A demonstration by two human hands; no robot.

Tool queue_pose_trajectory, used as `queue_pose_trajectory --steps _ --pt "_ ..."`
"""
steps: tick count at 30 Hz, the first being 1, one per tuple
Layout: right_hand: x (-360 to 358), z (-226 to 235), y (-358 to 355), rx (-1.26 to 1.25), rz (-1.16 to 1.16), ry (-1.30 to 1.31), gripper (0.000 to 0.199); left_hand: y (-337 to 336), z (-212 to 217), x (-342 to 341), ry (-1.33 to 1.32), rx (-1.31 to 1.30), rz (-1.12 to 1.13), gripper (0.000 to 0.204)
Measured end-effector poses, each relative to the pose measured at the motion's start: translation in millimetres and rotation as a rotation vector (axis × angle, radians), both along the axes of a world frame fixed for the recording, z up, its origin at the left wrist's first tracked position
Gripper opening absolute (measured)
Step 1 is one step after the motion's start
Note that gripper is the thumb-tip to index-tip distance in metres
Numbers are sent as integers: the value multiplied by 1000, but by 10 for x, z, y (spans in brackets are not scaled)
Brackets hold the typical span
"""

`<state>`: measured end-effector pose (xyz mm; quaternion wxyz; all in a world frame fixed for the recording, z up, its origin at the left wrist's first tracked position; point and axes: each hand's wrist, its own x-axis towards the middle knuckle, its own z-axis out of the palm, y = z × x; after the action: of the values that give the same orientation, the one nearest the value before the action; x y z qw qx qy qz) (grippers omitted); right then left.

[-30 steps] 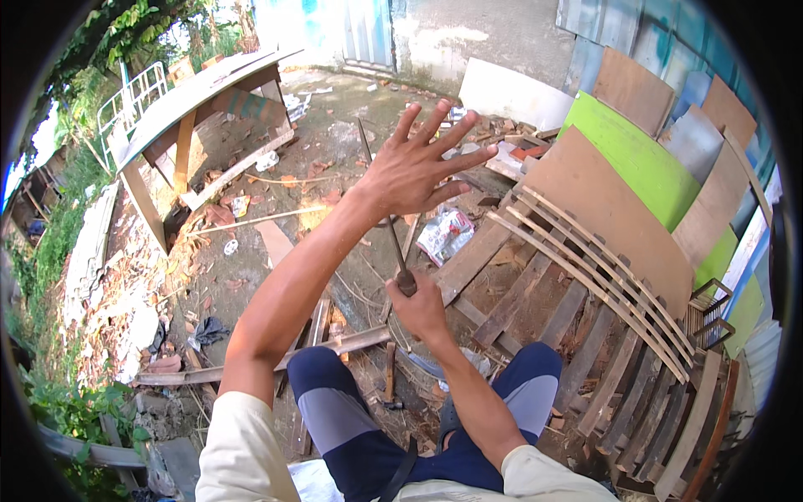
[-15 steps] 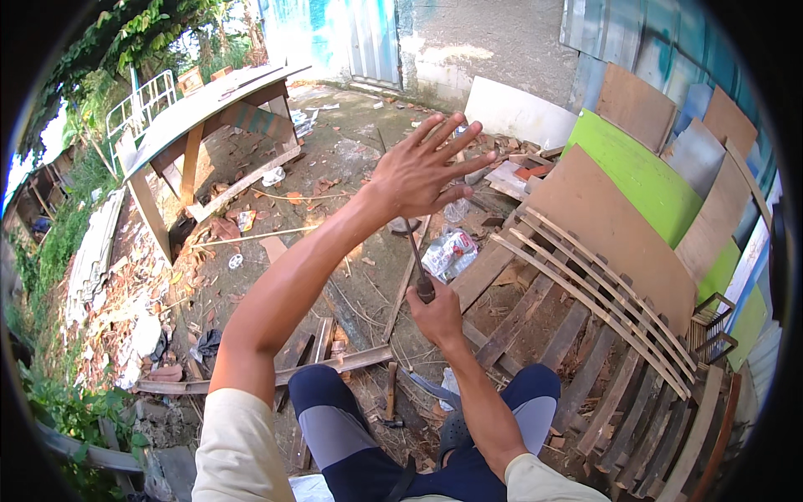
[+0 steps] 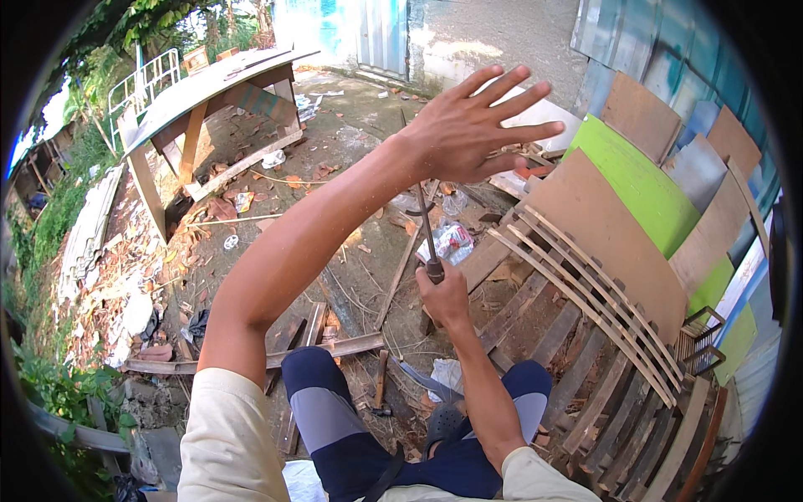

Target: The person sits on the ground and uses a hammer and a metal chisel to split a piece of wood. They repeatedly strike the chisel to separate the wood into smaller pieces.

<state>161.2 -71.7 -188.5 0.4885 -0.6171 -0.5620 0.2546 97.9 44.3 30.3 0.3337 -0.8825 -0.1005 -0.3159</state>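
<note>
Gripping dark handle of a thin metal rod [image 3: 425, 230] in closed right hand [image 3: 443, 294]; raising left hand [image 3: 468, 125], fingers spread wide, touching nothing, above the littered ground [image 3: 335, 167].

wooden slats [image 3: 585, 293] crowd right, open ground [image 3: 351, 167] left

One view only — a fisheye camera on the head, looking steeply down and forward over the person's own knees. Very near to the raised left hand [image 3: 468, 125] and the right hand [image 3: 443, 294], both close under the lens. Farther off, the wooden table [image 3: 209, 88] at upper left and the slatted pallets [image 3: 585, 335] at right — edges bent toward the dark round rim. No second view to share with.
</note>
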Motion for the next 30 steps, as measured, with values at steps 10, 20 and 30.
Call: queue_pose_trajectory --steps 10,20,30 --pt "26 34 71 -43 -4 8 24 -63 103 -53 -1 107 39 56" --pt "-82 173 268 9 34 47 31 647 -207 -284 2 27 204 57" --pt "-170 597 419 -19 50 18 28 1046 -111 -524 0 76 346 51"
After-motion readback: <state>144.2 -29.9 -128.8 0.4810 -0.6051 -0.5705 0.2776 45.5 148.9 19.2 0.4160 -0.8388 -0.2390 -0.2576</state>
